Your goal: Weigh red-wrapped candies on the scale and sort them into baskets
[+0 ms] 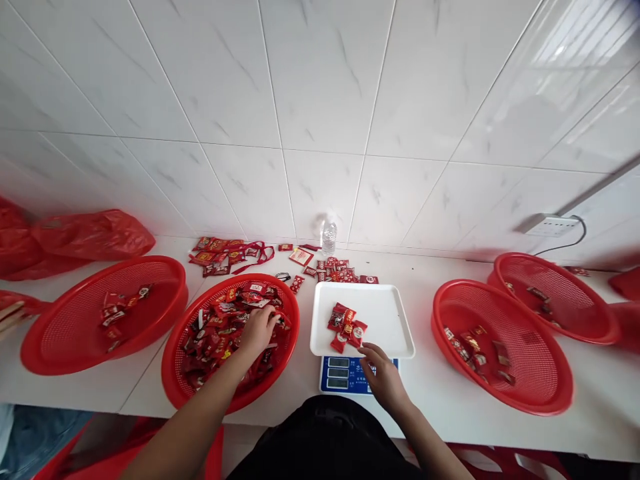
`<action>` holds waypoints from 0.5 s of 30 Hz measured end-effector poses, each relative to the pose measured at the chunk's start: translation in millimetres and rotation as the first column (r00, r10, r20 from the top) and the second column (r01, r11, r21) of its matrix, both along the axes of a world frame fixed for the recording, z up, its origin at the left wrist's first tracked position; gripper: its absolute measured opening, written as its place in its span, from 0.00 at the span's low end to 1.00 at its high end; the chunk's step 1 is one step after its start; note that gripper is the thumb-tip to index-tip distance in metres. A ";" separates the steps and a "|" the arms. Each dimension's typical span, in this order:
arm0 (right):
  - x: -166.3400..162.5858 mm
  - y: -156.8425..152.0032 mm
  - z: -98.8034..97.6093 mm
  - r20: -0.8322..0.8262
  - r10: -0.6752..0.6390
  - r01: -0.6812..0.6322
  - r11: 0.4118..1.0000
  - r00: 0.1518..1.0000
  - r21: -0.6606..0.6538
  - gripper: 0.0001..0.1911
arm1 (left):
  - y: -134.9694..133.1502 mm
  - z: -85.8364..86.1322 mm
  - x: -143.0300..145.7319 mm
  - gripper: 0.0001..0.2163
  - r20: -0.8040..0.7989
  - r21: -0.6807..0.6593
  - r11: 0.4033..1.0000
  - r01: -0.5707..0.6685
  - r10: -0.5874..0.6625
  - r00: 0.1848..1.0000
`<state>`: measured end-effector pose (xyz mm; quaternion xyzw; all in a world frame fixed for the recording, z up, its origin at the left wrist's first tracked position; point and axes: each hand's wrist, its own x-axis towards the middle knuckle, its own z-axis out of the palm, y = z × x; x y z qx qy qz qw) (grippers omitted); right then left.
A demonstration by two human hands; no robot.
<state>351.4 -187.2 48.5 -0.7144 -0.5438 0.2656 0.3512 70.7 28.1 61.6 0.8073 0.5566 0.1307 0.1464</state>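
My left hand reaches into a red plastic basket heaped with small red-wrapped candies. Its thumb and fingers are pinched together at a wrapped candy near the basket's right side, partly hidden by the fingertips. My right hand hovers at the front edge of the white tray of a digital scale. Its fingers are loosely bent and apart, holding nothing visible, with the fingertips close to a small cluster of wrapped candies on the tray. Below the tray shows the scale's blue display panel.
A second red basket with a few candies stands at left, two more baskets at right. Loose candies, a clear bottle and red ribbon lie along the tiled wall. A power strip is fixed at right.
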 end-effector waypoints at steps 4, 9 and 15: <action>1.3 2.2 0.7 0.011 0.003 -0.003 1.000 1.000 0.006 0.17 | 1.2 24.3 14.9 0.10 0.118 0.155 0.984 -0.083 0.065 0.991; 3.4 0.1 0.8 0.014 0.037 -0.037 0.999 0.999 -0.023 0.18 | -6.7 46.7 41.6 0.11 0.298 0.008 0.984 -0.175 0.165 0.940; 5.8 -10.4 -8.8 -0.018 0.033 -0.034 0.997 0.999 -0.074 0.18 | -5.2 42.8 31.3 0.09 0.434 -0.091 0.959 -0.267 0.280 0.856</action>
